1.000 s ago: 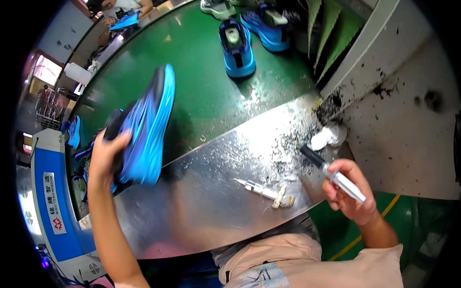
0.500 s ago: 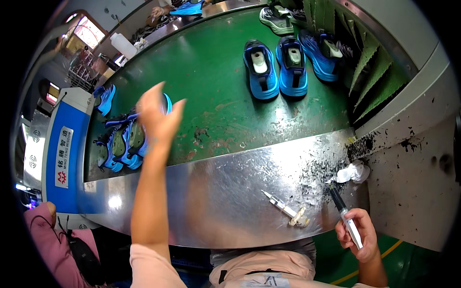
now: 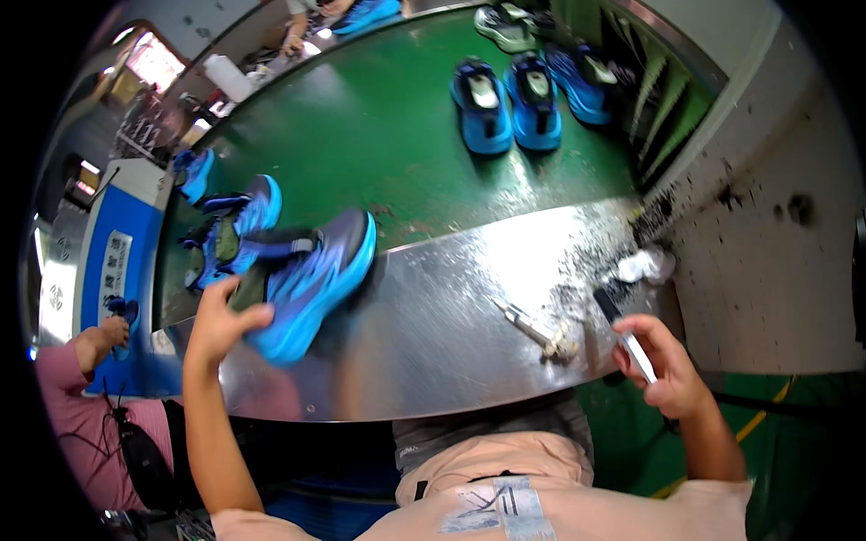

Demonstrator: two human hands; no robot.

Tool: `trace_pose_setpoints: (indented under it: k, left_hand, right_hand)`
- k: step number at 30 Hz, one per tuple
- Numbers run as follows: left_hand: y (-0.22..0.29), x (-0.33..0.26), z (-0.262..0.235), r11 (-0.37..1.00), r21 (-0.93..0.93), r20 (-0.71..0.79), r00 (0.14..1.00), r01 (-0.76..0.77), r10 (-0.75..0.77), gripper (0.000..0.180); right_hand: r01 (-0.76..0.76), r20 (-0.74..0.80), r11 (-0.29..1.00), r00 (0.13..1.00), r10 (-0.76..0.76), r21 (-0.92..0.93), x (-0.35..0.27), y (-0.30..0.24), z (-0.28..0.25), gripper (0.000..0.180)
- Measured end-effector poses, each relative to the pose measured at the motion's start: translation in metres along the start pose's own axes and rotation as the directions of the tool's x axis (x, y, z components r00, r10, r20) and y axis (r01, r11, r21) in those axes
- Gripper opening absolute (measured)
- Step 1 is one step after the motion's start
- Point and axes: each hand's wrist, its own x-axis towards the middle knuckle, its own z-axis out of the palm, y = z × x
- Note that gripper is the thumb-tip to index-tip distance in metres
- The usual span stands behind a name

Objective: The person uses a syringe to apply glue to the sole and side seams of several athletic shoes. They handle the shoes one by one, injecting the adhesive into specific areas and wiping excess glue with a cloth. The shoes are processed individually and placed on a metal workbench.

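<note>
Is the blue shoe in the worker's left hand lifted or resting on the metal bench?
Resting: the blue shoe lies on the metal bench, gripped by the left hand.

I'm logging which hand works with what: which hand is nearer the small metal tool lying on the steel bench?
Right. The right hand, holding a marker, is just right of the metal tool, not touching it. The left hand grips a blue shoe far to its left.
</note>
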Motion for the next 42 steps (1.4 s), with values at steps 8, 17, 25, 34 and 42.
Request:
trace_pose_setpoints:
  k: [8,17,25,34,42]
  left_hand:
    - [0.028,-0.073,0.044,0.861,0.346,0.139,0.928,-0.372,0.345,0.050]
    - [0.033,-0.123,0.103,0.891,0.410,-0.149,0.949,-0.197,0.279,0.037]
    - [0.015,-0.164,0.114,0.692,0.705,-0.228,0.873,-0.157,0.430,0.043]
    - [0.026,-0.164,0.113,0.700,0.705,-0.227,0.900,-0.112,0.372,0.047]
    - [0.019,-0.166,0.114,0.710,0.693,-0.230,0.895,-0.125,0.383,0.045]
  right_hand:
    - [-0.039,0.154,0.943,0.983,0.095,-0.331,-0.009,-0.008,0.005,0.082]
    - [-0.085,-0.012,0.956,0.996,0.085,-0.280,-0.011,-0.003,0.014,0.072]
    - [-0.138,-0.173,0.887,0.983,0.067,-0.441,-0.002,-0.007,0.025,0.096]
    - [-0.057,-0.158,0.994,0.987,0.043,-0.090,0.001,-0.023,0.052,0.086]
    - [-0.093,0.186,0.774,0.982,-0.033,0.627,0.021,-0.013,0.101,0.123]
